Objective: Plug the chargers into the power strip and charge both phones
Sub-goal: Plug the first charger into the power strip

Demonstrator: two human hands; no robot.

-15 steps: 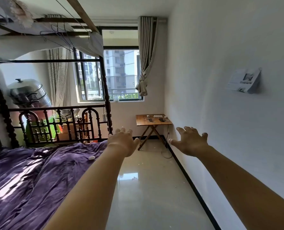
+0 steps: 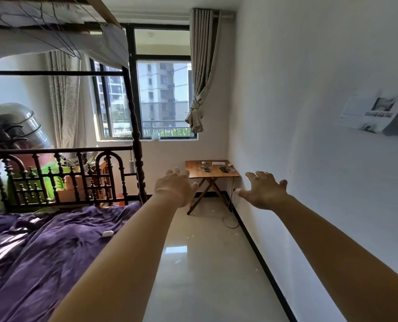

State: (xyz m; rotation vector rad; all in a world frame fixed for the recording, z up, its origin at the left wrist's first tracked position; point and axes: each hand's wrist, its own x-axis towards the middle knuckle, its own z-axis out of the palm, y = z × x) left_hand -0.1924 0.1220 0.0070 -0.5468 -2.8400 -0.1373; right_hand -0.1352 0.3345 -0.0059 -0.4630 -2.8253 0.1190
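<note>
Phones and chargers lie out of reach as your left hand [image 2: 176, 188] and right hand [image 2: 264, 191] stretch forward, each grip open and empty, fingers spread. Beyond them, the power strip [image 2: 218, 163], a light phone [image 2: 207, 169] and a dark phone [image 2: 223, 169] sit among tangled cables on the wooden surface [image 2: 193, 174] in the corner under the window [image 2: 163, 98].

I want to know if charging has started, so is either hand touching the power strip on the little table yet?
Apart. The head view shows the left hand and right hand open and empty in mid-air, with the power strip far across the room on the table.
</note>
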